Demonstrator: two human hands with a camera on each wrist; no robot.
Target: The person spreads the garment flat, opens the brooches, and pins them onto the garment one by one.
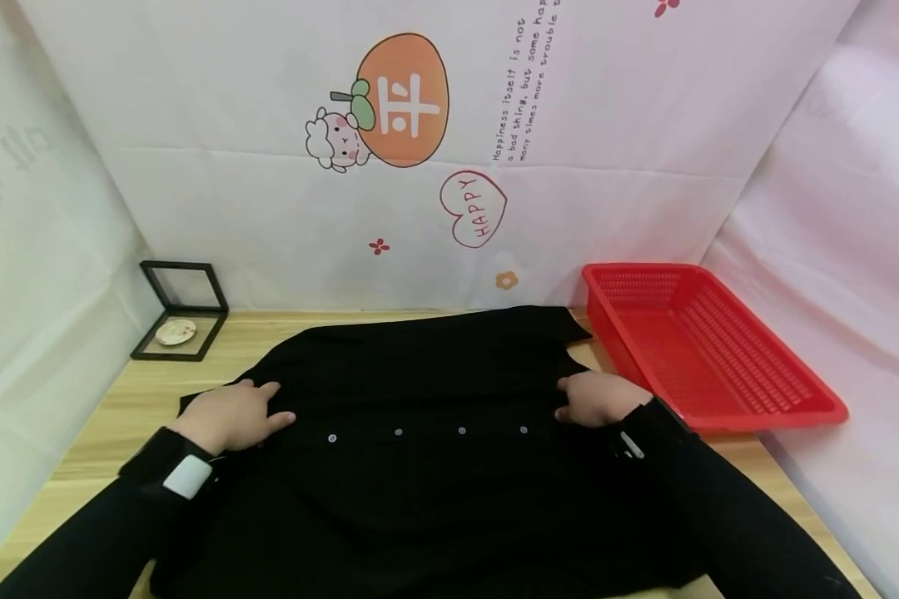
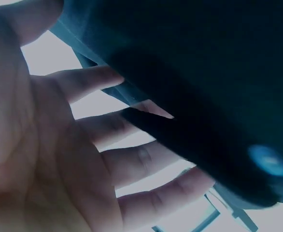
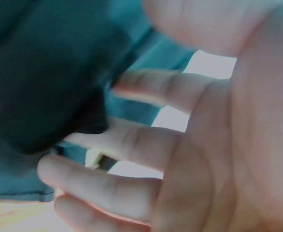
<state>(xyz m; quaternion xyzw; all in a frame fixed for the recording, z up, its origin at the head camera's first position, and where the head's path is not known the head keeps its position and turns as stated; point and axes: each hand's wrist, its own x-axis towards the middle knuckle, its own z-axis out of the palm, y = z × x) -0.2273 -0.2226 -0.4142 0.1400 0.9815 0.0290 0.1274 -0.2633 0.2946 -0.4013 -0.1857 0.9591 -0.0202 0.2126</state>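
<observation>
A black button-up shirt (image 1: 427, 499) lies spread across the table, sideways, with a row of small pale buttons across its middle. On its left side is my left hand (image 1: 232, 413), thumb and index finger apart. In the left wrist view the fingers (image 2: 141, 162) reach out fairly straight, some tips behind a dark fabric edge near a button (image 2: 269, 160). At the shirt's right side is my right hand (image 1: 599, 398). The right wrist view shows its fingers (image 3: 103, 191) extended along the cloth, with some tips hidden behind a fold.
A red plastic basket (image 1: 782, 408) stands at the right, close to my right forearm. At the back left is a black-framed clear case (image 1: 213, 333) with a small round pale item (image 1: 176, 332). Printed white cloth (image 1: 270, 233) walls the back and sides of the wooden table (image 1: 97, 449).
</observation>
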